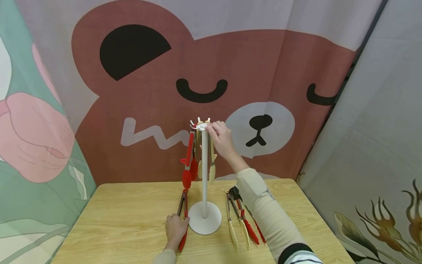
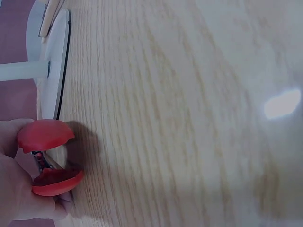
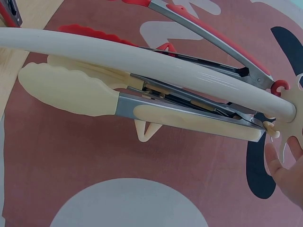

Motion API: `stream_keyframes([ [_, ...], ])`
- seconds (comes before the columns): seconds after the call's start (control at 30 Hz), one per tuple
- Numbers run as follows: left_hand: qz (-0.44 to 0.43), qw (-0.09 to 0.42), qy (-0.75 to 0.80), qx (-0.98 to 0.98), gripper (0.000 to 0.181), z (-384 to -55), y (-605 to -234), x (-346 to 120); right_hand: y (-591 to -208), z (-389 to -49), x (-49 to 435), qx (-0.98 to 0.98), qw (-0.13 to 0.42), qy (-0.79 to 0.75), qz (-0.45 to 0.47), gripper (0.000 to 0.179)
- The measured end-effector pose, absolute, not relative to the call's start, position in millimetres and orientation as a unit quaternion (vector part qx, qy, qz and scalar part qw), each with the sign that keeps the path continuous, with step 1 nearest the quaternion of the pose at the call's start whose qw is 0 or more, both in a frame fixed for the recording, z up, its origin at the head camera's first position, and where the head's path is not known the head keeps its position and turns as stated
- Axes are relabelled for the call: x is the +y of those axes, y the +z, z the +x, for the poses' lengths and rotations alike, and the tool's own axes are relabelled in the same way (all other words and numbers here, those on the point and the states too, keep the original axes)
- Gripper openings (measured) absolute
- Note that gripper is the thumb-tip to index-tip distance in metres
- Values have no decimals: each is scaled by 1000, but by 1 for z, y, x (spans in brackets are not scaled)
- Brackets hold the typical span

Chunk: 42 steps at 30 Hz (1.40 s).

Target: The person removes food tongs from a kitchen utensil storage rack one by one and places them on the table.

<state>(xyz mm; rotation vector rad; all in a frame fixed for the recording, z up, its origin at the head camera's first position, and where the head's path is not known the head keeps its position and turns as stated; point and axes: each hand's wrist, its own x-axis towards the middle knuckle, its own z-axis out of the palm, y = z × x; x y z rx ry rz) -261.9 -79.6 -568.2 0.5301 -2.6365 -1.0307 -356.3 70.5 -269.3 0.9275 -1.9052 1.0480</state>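
Beside the stand (image 1: 204, 165), the left grip (image 1: 176, 229) pinches red tongs (image 1: 183, 242), probably light, stiff, best held mid-length; whether the right grip (image 1: 223, 137) pinches anything, I cannot tell.

Worn on the head, looking forward and down from well back, over the counter (image 1: 132, 220) and white stand (image 1: 204, 165) to the bear-print backdrop (image 1: 250, 62). On the left wrist, turned sideways, very near the counter, sharing with the head view the stand's base (image 2: 57, 61) and the held red tongs (image 2: 45, 135). On the right wrist, also sideways, close alongside the post (image 3: 165, 64), facing the backdrop, sharing with the head view the hanging cream tongs (image 3: 71, 90).
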Motion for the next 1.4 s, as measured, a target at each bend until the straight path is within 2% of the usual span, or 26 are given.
stream_keyframes([
  [0.77, 187, 119, -318, -922, 53, -260, -563, -69, -268, -355, 69, -743, 382, 412, 363, 20],
  [1.07, 196, 85, -320, -923, 49, -265, -563, -68, -268, -355, 70, -747, 382, 410, 359, 19],
  [1.4, 209, 81, -330, -917, 51, -265, -561, -69, -269, -355, 71, -746, 379, 413, 360, 19],
])
